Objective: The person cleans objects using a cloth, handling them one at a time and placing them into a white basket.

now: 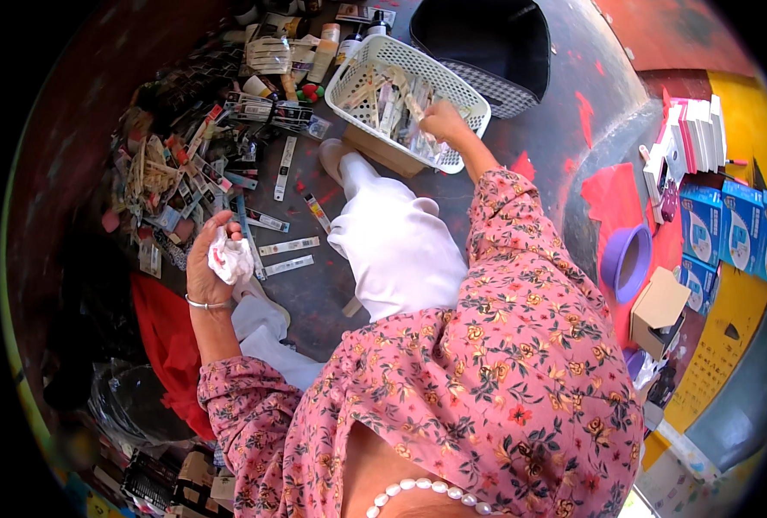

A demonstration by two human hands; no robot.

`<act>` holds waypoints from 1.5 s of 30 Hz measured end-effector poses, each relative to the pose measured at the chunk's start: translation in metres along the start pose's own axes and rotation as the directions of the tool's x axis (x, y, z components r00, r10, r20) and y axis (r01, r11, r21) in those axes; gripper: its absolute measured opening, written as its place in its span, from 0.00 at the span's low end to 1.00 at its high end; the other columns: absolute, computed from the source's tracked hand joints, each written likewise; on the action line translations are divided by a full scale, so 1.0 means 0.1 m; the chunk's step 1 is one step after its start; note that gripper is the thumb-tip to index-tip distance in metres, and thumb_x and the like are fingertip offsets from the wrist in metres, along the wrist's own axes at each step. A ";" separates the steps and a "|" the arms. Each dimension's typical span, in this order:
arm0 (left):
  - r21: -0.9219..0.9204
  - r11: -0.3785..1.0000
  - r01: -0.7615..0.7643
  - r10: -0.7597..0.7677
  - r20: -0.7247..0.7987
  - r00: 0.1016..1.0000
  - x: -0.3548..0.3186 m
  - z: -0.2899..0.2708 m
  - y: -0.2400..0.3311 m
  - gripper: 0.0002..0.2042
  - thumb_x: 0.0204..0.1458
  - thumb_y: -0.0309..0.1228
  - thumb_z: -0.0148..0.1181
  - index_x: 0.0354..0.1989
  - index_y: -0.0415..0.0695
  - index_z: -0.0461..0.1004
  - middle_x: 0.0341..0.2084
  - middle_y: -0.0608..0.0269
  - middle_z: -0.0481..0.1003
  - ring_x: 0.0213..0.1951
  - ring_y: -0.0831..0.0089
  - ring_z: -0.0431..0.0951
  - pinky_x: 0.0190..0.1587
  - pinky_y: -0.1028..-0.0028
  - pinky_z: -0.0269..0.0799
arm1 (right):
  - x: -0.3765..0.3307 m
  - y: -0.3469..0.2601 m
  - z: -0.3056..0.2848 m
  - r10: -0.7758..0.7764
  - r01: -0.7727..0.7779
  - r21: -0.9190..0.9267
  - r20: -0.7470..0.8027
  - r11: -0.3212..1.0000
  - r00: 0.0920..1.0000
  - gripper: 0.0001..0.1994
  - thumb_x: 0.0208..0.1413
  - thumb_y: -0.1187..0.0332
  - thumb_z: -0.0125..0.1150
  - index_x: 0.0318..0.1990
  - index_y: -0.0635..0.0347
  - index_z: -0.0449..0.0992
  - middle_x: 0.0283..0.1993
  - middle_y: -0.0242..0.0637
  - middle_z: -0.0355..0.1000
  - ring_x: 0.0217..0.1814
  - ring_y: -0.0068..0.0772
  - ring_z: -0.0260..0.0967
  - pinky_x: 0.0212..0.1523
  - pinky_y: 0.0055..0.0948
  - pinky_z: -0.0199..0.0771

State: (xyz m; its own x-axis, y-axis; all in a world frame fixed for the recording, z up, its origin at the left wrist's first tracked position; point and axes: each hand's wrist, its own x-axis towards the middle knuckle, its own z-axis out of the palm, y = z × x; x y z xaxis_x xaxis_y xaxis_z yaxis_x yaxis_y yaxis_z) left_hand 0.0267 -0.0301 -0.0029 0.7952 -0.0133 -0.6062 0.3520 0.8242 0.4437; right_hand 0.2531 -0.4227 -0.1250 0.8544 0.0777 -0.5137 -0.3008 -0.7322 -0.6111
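Note:
My left hand (208, 263) is closed around a crumpled white cloth with red marks (230, 259), held above the floor near a few loose slim cartons (288, 246). My right hand (442, 121) reaches into a white plastic basket (366, 53) filled with several slim packets, its fingers down among them; whether it grips one I cannot tell. The basket rests on a brown cardboard box (383, 153). My legs in white trousers (396, 242) stretch toward the basket.
A heap of small cartons and packets (185, 164) covers the floor at the left, with bottles (325, 50) behind it. A black bin (487, 43) stands past the basket. At the right are a purple bowl (625, 259), a small open carton (659, 306), blue boxes (733, 229) and white boxes (690, 134).

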 end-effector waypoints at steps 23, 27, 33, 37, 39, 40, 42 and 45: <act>0.126 0.992 0.026 -0.021 -0.041 0.999 -0.02 0.07 -0.04 0.13 0.52 0.31 0.52 0.42 0.34 0.67 0.29 0.54 0.72 0.29 0.71 0.75 0.33 0.77 0.73 | -0.08 0.15 -0.40 0.325 -0.365 0.186 0.214 0.912 0.921 0.06 0.40 0.71 0.54 0.23 0.65 0.72 0.16 0.36 0.65 0.12 0.28 0.59 0.12 0.24 0.56; 0.129 0.991 0.023 -0.011 -0.093 0.996 -0.06 0.08 -0.04 0.13 0.52 0.30 0.52 0.42 0.34 0.67 0.29 0.55 0.72 0.29 0.71 0.75 0.33 0.77 0.73 | -0.24 0.08 -0.38 0.311 -0.279 0.185 -0.178 0.942 0.934 0.11 0.44 0.68 0.53 0.26 0.71 0.74 0.23 0.47 0.71 0.20 0.37 0.70 0.17 0.30 0.70; 0.160 0.986 0.040 -0.021 -0.116 0.993 -0.01 0.08 -0.07 0.13 0.52 0.31 0.52 0.41 0.34 0.67 0.29 0.55 0.72 0.30 0.72 0.74 0.34 0.77 0.73 | 0.02 0.42 0.11 0.123 -0.132 -0.437 -0.048 0.890 0.991 0.14 0.46 0.64 0.51 0.29 0.67 0.76 0.30 0.48 0.73 0.31 0.43 0.74 0.35 0.42 0.72; 0.172 0.984 0.036 -0.017 -0.109 0.994 -0.06 0.10 -0.07 0.13 0.52 0.31 0.52 0.41 0.35 0.67 0.29 0.56 0.72 0.30 0.72 0.74 0.34 0.77 0.73 | 0.00 -0.01 0.01 0.275 -0.108 -0.658 0.155 0.745 0.949 0.12 0.44 0.66 0.49 0.26 0.63 0.77 0.26 0.44 0.74 0.30 0.39 0.74 0.37 0.39 0.71; 0.183 0.982 0.037 -0.022 -0.083 0.996 -0.03 0.14 -0.06 0.13 0.52 0.32 0.52 0.41 0.35 0.67 0.29 0.56 0.72 0.30 0.72 0.74 0.35 0.77 0.73 | 0.25 0.26 0.03 0.403 -0.205 -0.574 0.240 0.792 0.883 0.11 0.43 0.69 0.48 0.24 0.62 0.77 0.22 0.43 0.73 0.26 0.37 0.74 0.34 0.38 0.72; 0.186 0.982 0.033 -0.017 -0.087 0.996 -0.05 0.12 -0.06 0.13 0.52 0.32 0.51 0.42 0.35 0.67 0.29 0.56 0.72 0.30 0.73 0.74 0.35 0.77 0.73 | 0.24 0.26 0.03 0.397 -0.272 -0.450 0.210 0.851 0.893 0.11 0.43 0.69 0.47 0.24 0.63 0.77 0.22 0.43 0.73 0.26 0.37 0.74 0.34 0.38 0.72; 0.190 0.981 0.033 -0.014 -0.096 0.995 -0.10 0.12 -0.07 0.14 0.53 0.32 0.51 0.42 0.35 0.67 0.29 0.56 0.72 0.30 0.73 0.74 0.34 0.77 0.73 | 0.12 0.18 0.00 0.407 -0.383 -0.167 0.148 0.908 0.901 0.11 0.43 0.69 0.47 0.23 0.64 0.76 0.21 0.43 0.73 0.26 0.35 0.74 0.34 0.37 0.72; 0.202 0.978 0.054 -0.035 -0.100 0.994 -0.06 0.15 -0.09 0.14 0.53 0.33 0.51 0.42 0.35 0.67 0.30 0.57 0.72 0.30 0.73 0.74 0.34 0.77 0.73 | 0.04 0.32 0.06 0.178 -0.161 -0.375 0.010 0.913 0.984 0.17 0.47 0.61 0.52 0.22 0.70 0.75 0.18 0.45 0.71 0.22 0.38 0.72 0.29 0.35 0.72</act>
State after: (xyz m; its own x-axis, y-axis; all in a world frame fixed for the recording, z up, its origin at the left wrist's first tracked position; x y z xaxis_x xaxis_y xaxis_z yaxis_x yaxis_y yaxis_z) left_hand 0.0262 -0.0460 0.0064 0.7291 0.0149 -0.6842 0.4871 0.6909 0.5342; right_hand 0.2446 -0.4416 -0.1497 0.7832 -0.0474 -0.6200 -0.2536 -0.9347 -0.2489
